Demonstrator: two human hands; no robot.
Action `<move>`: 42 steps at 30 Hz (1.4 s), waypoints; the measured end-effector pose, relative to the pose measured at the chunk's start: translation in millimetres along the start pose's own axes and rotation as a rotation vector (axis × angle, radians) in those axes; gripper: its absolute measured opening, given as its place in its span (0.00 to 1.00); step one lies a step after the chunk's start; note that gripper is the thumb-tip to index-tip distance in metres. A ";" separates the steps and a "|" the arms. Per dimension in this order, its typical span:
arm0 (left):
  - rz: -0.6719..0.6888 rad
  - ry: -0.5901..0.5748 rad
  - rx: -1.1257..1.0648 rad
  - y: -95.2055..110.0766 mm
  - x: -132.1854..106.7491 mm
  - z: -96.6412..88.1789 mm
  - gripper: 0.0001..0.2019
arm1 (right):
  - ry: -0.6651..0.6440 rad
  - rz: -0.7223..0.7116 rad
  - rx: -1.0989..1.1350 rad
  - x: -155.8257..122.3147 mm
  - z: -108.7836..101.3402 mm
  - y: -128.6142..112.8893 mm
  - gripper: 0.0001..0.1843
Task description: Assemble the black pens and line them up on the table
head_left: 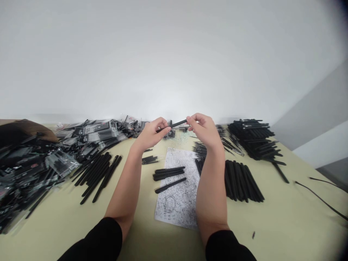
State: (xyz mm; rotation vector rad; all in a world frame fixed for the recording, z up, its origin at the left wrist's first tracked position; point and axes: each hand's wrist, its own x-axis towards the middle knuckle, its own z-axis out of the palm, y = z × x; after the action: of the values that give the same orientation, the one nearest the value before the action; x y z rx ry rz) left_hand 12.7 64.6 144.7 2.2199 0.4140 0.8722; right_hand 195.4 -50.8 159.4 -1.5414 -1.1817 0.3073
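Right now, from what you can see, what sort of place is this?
Probably a small workspace for checking or packing pens: black pens lie grouped on a table, beside heaped plastic packets and a heavily scribbled paper.

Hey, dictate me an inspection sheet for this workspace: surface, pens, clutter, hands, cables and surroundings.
Surface: yellowish table, with a scribbled paper sheet partly hidden by the right forearm.
Job's things: a dark pen held up; a few pens across the sheet's left edge; more pens in a left group, a right row and a far-right stack.
Clutter: heaped clear packets at left; small dark scrap near front right.
Hands: left hand and right hand grip opposite ends of the dark pen.
Cables: two thin dark cords, right edge.
Surroundings: pale wall behind.
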 end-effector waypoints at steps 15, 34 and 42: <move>0.003 -0.001 0.030 2.9 -0.1 1.7 0.10 | 0.031 0.015 -0.013 -1.8 -0.4 -4.2 0.22; 0.039 -0.041 0.067 9.5 0.9 3.7 0.11 | 0.038 -0.044 -0.061 -1.5 1.0 -0.5 0.28; 0.003 -0.040 0.133 9.7 2.4 3.3 0.17 | 0.023 -0.069 -0.040 -4.0 -1.0 -7.4 0.20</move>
State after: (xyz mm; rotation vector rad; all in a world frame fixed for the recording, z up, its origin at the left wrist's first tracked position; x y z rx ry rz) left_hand 17.1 57.4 151.0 2.3562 0.4616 0.8214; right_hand 190.5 -55.4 164.5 -1.5313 -1.2262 0.2212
